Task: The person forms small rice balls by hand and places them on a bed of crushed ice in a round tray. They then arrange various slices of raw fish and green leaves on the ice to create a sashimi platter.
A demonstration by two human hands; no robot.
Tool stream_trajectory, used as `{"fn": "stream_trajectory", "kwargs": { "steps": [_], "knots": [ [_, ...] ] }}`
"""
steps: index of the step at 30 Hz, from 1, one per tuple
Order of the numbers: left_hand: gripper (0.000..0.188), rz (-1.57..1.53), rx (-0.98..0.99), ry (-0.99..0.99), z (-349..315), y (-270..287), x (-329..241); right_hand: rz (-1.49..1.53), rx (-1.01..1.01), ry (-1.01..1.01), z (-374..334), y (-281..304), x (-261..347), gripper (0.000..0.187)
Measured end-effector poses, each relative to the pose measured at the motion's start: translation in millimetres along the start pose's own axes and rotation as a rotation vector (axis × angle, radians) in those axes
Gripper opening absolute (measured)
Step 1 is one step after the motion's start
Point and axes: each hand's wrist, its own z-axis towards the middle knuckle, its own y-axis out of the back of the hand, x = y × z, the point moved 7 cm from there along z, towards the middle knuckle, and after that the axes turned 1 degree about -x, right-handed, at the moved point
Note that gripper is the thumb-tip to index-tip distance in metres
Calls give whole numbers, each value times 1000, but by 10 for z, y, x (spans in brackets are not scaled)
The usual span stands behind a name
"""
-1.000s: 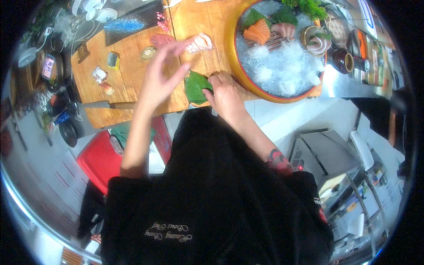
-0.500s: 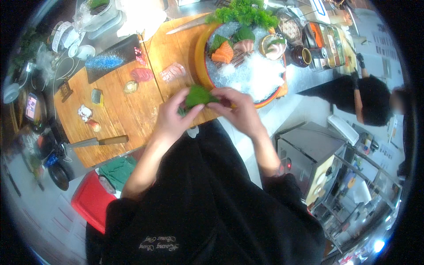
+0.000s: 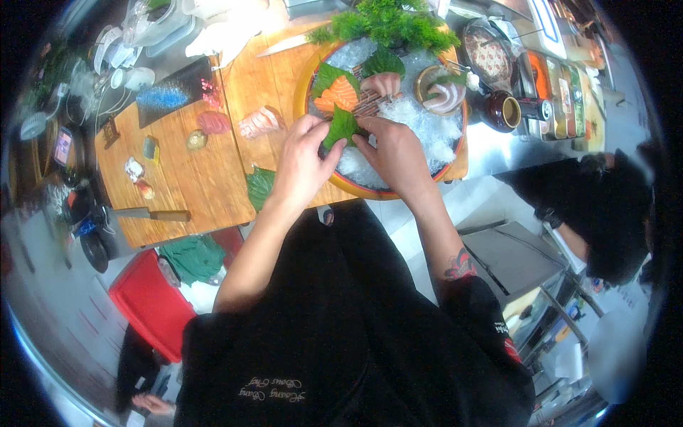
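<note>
Both hands pinch a green shiso-like leaf [image 3: 342, 127] over the near-left part of a round, ice-filled bowl [image 3: 306, 80]. My left hand [image 3: 303, 153] grips the leaf's left side, and my right hand [image 3: 393, 148] closes on its right side. Just beyond the leaf, orange salmon slices [image 3: 337, 94] rest against another leaf. Pale pink fish slices [image 3: 383, 85] sit to their right on brownish strands. A small bowl [image 3: 435, 80] on the ice holds more pale slices. A second loose leaf [image 3: 261, 188] lies at the board's near edge, beside my left wrist.
On the wooden board [image 3: 235, 167] are pink fish slices [image 3: 261, 122], red slices [image 3: 213, 122] and a knife [image 3: 160, 214] at the near left. Another blade [image 3: 288, 45] lies at the far edge. A dark brown jar [image 3: 502, 112] stands right of the bowl. A person [image 3: 583, 206] is at right.
My hands have carried the leaf away from me and rightward, from the board's near edge to over the ice. A separate leaf now shows on the board by my left wrist.
</note>
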Motion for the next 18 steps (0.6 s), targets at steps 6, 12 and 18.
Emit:
{"fn": "stream_trajectory", "kwargs": {
  "steps": [6,12,18],
  "knots": [
    [24,-15,-35,86,-25,-11,58,-84,40,-3,54,1,23,19],
    [29,61,-51,60,-12,10,94,-104,-33,-3,19,1,53,22],
    [29,33,-100,105,-51,-7,184,-129,-84,36,-12,7,93,22]
  ]
}}
